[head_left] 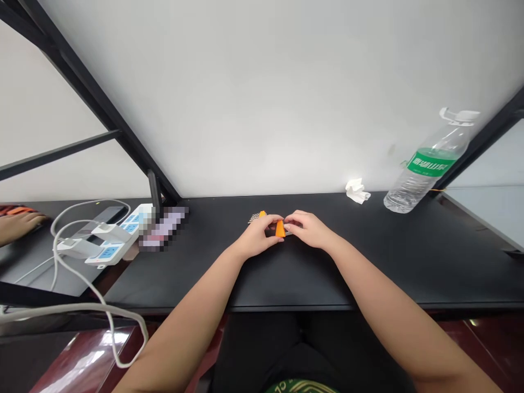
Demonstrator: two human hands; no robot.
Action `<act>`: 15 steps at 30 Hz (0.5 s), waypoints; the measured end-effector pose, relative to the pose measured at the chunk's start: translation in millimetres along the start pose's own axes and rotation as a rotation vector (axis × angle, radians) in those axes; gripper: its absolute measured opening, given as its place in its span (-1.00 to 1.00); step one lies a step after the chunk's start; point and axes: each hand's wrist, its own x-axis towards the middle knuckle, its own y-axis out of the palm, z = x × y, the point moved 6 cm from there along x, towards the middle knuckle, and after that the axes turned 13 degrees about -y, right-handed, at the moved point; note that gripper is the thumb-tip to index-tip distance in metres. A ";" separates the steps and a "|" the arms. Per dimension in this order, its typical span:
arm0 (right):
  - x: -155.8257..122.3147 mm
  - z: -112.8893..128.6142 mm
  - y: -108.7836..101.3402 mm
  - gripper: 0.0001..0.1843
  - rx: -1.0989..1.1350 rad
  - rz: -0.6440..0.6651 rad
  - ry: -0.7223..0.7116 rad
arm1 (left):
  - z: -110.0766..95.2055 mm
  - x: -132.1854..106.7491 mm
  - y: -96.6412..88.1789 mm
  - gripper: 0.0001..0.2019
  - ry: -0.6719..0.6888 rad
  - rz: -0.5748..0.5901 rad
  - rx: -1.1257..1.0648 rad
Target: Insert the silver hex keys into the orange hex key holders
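Orange piece [280, 229], small, bright, tapering; just over the worktop [196, 278], between the hands. Left hand [254, 238]: narrow grip, thumb and fingers pinching it. Right hand [310, 229] curled alongside (fingers hide its grip; cannot tell). Forearms stretched forward. Crumpled tissue [357, 192], bottle [428, 164] ahead, rightward, well apart.

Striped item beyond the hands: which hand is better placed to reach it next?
Left hand, probably: the striped item lies beside it, though that hand holds the orange piece; the right hand is farther.
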 end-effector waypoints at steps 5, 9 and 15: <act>-1.7 -6.8 9.3 -0.65 0.438 0.034 0.152 | -10.8 -3.1 4.5 -0.58 0.031 0.024 -0.019; -2.2 -8.3 11.4 -0.61 0.665 0.012 0.174 | -14.0 -3.9 7.5 -0.51 0.018 0.008 -0.038; -0.6 -20.1 5.5 -0.71 0.562 -0.143 0.208 | -8.6 3.8 9.2 -0.61 0.039 -0.090 -0.039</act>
